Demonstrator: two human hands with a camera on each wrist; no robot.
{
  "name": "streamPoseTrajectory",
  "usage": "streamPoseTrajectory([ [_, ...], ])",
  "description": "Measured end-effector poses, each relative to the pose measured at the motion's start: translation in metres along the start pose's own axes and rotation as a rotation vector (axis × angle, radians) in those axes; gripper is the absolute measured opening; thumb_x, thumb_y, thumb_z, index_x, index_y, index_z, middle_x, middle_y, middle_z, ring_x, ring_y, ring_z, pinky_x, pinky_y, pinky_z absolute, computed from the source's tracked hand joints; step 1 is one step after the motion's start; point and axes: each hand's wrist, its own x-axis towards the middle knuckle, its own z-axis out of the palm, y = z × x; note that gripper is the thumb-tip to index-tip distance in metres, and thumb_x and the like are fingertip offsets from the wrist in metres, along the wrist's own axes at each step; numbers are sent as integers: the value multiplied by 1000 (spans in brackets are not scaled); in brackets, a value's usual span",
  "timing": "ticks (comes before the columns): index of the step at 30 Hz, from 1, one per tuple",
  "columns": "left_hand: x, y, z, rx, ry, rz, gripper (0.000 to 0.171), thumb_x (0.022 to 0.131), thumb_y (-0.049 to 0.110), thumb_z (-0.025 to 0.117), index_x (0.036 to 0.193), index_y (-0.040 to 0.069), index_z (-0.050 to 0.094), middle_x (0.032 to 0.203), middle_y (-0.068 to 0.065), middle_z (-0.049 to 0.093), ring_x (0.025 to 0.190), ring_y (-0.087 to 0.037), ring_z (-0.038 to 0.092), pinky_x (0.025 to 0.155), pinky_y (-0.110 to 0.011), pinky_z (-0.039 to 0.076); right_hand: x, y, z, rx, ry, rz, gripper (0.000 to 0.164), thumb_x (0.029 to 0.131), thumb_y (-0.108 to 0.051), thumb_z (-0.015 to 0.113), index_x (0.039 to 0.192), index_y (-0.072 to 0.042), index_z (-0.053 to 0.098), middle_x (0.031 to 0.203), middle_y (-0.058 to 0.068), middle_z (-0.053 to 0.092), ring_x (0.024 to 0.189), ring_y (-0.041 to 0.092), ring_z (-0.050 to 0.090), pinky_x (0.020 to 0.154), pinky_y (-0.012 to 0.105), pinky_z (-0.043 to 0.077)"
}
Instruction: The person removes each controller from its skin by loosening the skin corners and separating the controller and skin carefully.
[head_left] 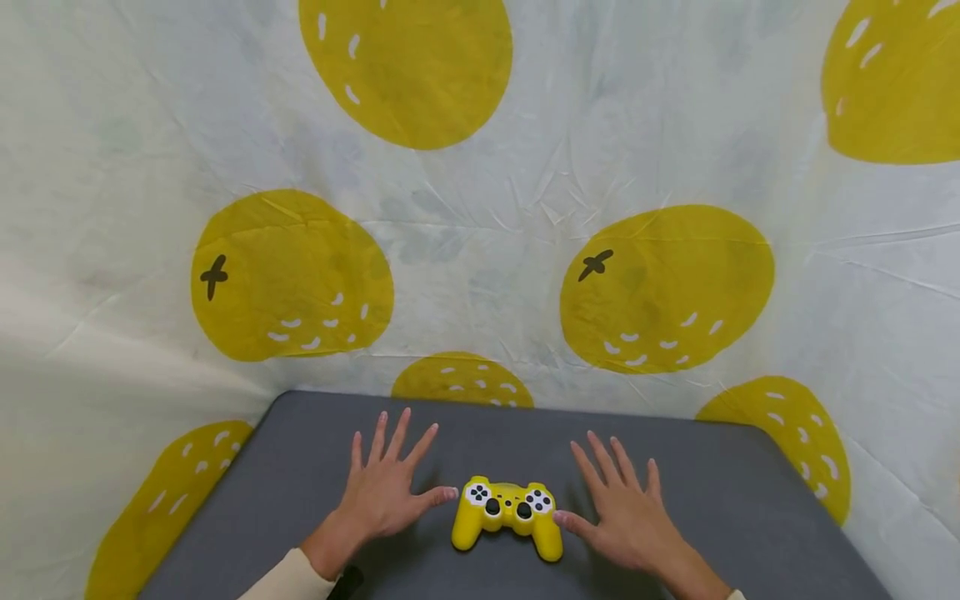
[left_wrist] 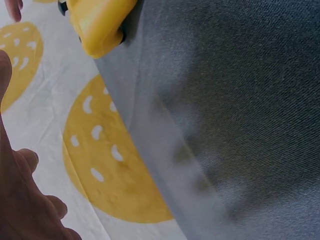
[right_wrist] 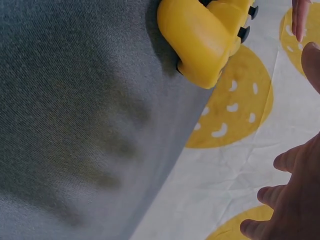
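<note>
A yellow game controller (head_left: 508, 515) lies face up on the dark grey table, its black thumbsticks and white button pads showing. To its left is my left hand (head_left: 386, 492), palm down with fingers spread and holding nothing. My right hand (head_left: 626, 512) is spread the same way on the other side, its thumb close to the controller's right grip; whether they touch I cannot tell. In the left wrist view part of the controller (left_wrist: 100, 25) shows at the top, with left-hand fingers at the left edge. The right wrist view has the controller (right_wrist: 200, 40) at the top and right-hand fingers (right_wrist: 272, 195) at the right.
The grey table (head_left: 480, 437) has rounded far corners. Behind and beside it hangs a pale cloth (head_left: 480, 292) printed with large yellow fruit shapes. A dark strap (head_left: 347, 582) sits at my left wrist, by a cream sleeve (head_left: 292, 579).
</note>
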Motion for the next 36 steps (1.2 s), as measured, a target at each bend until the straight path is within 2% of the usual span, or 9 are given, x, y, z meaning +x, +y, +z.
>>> streamPoseTrajectory([
  [5, -2, 0, 5, -10, -7, -4, 95, 85, 85, 55, 165, 41, 27, 178, -5, 4, 164, -43, -2, 123, -77, -2, 1, 0, 6, 20, -34, 18, 101, 89, -80, 56, 167, -22, 27, 176, 13, 16, 160, 50, 12, 112, 87, 2],
  [18, -4, 0, 18, -30, -40, -5, 99, 83, 88, 54, 165, 41, 27, 178, -6, 5, 164, -44, -2, 123, -78, -2, 3, 0, 22, 58, -96, 59, 105, 87, -84, 55, 168, -24, 24, 177, 12, 12, 160, 49, 9, 111, 88, -2],
  [27, -2, -2, 28, -32, -63, -8, 98, 83, 90, 51, 165, 43, 24, 178, -6, 5, 164, -43, -3, 123, -77, -3, -1, 1, 31, 45, -71, 54, 104, 87, -84, 55, 167, -24, 27, 176, 11, 16, 160, 49, 14, 111, 89, 3],
  [36, -6, -3, 31, -61, -93, -21, 100, 83, 91, 50, 165, 40, 26, 178, -8, 8, 163, -45, 1, 122, -79, 1, 0, 1, 40, 72, -84, 60, 104, 87, -85, 53, 166, -22, 28, 176, 11, 15, 160, 50, 12, 110, 89, 2],
])
